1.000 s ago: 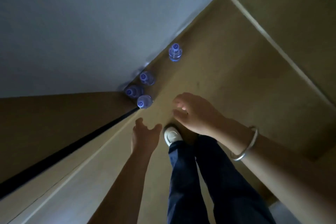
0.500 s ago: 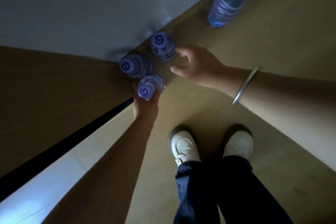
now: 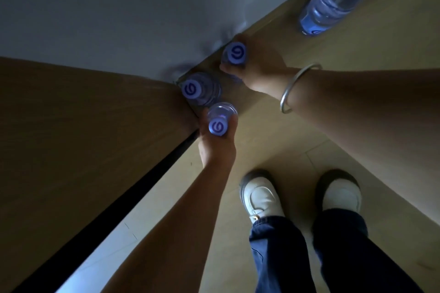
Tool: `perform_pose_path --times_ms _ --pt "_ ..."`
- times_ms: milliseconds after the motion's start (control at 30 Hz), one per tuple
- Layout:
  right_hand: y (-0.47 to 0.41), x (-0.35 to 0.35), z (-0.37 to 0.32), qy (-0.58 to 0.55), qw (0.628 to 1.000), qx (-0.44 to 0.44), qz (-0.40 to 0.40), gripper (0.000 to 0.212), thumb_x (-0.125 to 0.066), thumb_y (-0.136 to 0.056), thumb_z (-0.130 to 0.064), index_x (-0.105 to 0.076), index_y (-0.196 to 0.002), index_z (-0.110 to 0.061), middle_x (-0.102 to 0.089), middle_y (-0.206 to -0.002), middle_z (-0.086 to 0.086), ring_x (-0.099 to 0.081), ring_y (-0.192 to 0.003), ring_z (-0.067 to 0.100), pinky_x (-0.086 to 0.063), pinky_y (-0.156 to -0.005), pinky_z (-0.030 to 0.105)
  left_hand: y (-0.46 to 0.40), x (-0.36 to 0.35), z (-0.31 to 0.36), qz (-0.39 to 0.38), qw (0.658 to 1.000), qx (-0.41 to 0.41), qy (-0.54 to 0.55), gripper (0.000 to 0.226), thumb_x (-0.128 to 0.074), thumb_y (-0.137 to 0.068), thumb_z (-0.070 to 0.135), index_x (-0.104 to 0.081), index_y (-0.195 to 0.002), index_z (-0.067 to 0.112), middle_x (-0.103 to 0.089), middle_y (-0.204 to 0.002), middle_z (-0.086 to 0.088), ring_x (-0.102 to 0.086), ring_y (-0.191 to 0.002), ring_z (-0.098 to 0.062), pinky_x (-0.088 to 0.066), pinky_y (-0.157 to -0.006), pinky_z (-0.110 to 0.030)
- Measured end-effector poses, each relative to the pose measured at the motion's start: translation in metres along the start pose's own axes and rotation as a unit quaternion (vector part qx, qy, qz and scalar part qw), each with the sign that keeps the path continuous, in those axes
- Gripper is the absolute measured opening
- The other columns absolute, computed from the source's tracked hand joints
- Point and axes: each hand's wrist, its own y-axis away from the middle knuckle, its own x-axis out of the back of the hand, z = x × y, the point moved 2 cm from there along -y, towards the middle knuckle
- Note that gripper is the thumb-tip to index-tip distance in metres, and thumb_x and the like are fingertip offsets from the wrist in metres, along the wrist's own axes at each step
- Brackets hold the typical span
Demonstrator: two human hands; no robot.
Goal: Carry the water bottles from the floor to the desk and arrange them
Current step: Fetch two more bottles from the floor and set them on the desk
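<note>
- Head view looks steeply down into a dim floor corner where four bottles stand upright on the floor (image 3: 273, 140), none on the worktop yet, which I cannot pick out with certainty in this view.
- Left hand (image 3: 215, 143) has its fingers wrapped round the near bottle (image 3: 220, 118) just under the cap; right hand (image 3: 256, 68) has its fingers curled round the wall bottle (image 3: 234, 53) at the neck and shoulder. Whether either has left the floor I cannot tell.
- Corner bottle (image 3: 197, 89) stands between the two, close to both and ungripped; the far bottle (image 3: 333, 0) stands well apart along the wall (image 3: 142, 7).
- Handling, as a judgement: the far bottle shows clear water high up its body, so these look full, moderately heavy for one hand, with thin ribbed plastic walls that give under a squeeze.
- A hold at the neck lets the cap's lip stop slipping, yet the body may swing; a grip round the ribbed waist would steady it better for the carry.
- Smooth film could be slick if damp; caps look seated, so spilling seems unlikely, and a drop would likely dent rather than break.
- Lifting straight up should avoid knocking the corner bottle over.
- A bangle (image 3: 294, 89) rings the right wrist; white shoes (image 3: 260, 195) stand just behind.
</note>
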Motion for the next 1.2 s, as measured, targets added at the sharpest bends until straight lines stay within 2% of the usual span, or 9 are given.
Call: perform_pose_path --times_ms 167,300,367,500,633,833,967,1100,1200 --pt "0.061 0.025 -0.004 0.019 0.999 0.040 0.021 0.046 -0.071 -0.078 -0.038 -0.058 -0.109 -0.007 -0.062 -0.106 0.014 -0.058 -0.098 0.031 -0.039 -0.075 0.029 0.031 0.010 0.011 -0.004 1.000 -0.001 -0.006 0.059 -0.070 -0.079 0.038 -0.046 -0.130 0.023 -0.059 -0.120 -0.005 -0.057 -0.105 -0.022 -0.039 -0.082 -0.023" --pt "0.127 0.054 -0.024 0.046 0.997 0.056 -0.042 0.056 -0.072 -0.077 -0.036 -0.055 -0.121 -0.005 -0.057 -0.115 0.017 -0.057 -0.103 0.034 -0.043 -0.085 0.036 0.071 0.032 0.021 -0.037 0.999 -0.018 -0.036 0.056 -0.068 -0.079 0.042 -0.046 -0.127 0.022 -0.059 -0.116 -0.008 -0.059 -0.101 -0.026 -0.040 -0.078 -0.026" --pt "0.164 0.071 -0.041 0.039 0.995 0.057 -0.073 0.058 -0.073 -0.076 -0.038 -0.055 -0.120 -0.005 -0.056 -0.118 0.013 -0.057 -0.104 0.030 -0.041 -0.085 0.031 0.101 0.051 0.032 -0.049 0.998 -0.018 -0.047 0.060 -0.068 -0.078 0.043 -0.045 -0.128 0.022 -0.058 -0.120 -0.008 -0.059 -0.103 -0.028 -0.041 -0.077 -0.027" --pt "0.234 0.111 -0.076 0.030 0.988 0.069 -0.132 0.044 -0.073 -0.076 -0.037 -0.056 -0.098 -0.003 -0.057 -0.095 0.006 -0.054 -0.082 0.022 -0.035 -0.066 0.026 0.178 0.091 0.057 -0.041 0.996 -0.051 -0.064 0.065 -0.070 -0.080 0.034 -0.040 -0.136 0.020 -0.042 -0.136 -0.007 -0.045 -0.121 -0.025 -0.039 -0.096 -0.031" --pt "0.306 0.165 -0.128 0.050 0.986 0.104 -0.117 0.047 -0.074 -0.076 -0.037 -0.057 -0.101 -0.002 -0.060 -0.096 0.008 -0.058 -0.084 0.025 -0.040 -0.069 0.033 0.266 0.133 0.080 -0.010 0.998 -0.063 -0.022 0.063 -0.070 -0.080 0.033 -0.043 -0.134 0.017 -0.044 -0.139 -0.007 -0.044 -0.124 -0.027 -0.036 -0.105 -0.043" --pt "0.408 0.232 -0.231 0.071 0.975 0.176 -0.113 0.065 -0.072 -0.077 -0.041 -0.052 -0.128 -0.005 -0.058 -0.125 0.009 -0.054 -0.114 0.026 -0.038 -0.092 0.026 0.406 0.215 0.111 0.069 0.991 -0.071 0.093 0.040 -0.069 -0.082 0.022 -0.047 -0.115 0.030 -0.056 -0.111 0.005 -0.056 -0.107 -0.021 -0.044 -0.089 -0.031" --pt "0.471 0.255 -0.300 0.101 0.957 0.251 -0.107 0.064 -0.070 -0.077 -0.047 -0.055 -0.128 -0.012 -0.059 -0.127 0.002 -0.054 -0.115 0.024 -0.046 -0.094 0.035 0.482 0.269 0.115 0.138 0.976 -0.068 0.151 0.038 -0.070 -0.081 0.021 -0.049 -0.112 0.029 -0.059 -0.115 0.000 -0.056 -0.108 -0.020 -0.044 -0.090 -0.028" --pt "0.535 0.247 -0.371 0.112 0.927 0.334 -0.128 0.061 -0.069 -0.076 -0.049 -0.058 -0.125 -0.014 -0.062 -0.122 -0.001 -0.057 -0.111 0.024 -0.048 -0.092 0.037 0.546 0.337 0.102 0.246 0.945 -0.072 0.203 0.030 -0.067 -0.081 0.016 -0.052 -0.104 0.028 -0.061 -0.110 -0.002 -0.058 -0.101 -0.019 -0.041 -0.076 -0.007" --pt "0.582 0.222 -0.417 0.128 0.893 0.395 -0.172 0.063 -0.063 -0.080 -0.053 -0.053 -0.129 -0.016 -0.058 -0.128 -0.003 -0.053 -0.116 0.019 -0.045 -0.095 0.034 0.580 0.388 0.070 0.306 0.918 -0.064 0.246 0.030 -0.068 -0.080 0.018 -0.052 -0.095 0.038 -0.063 -0.106 -0.001 -0.060 -0.098 -0.019 -0.046 -0.082 -0.024"
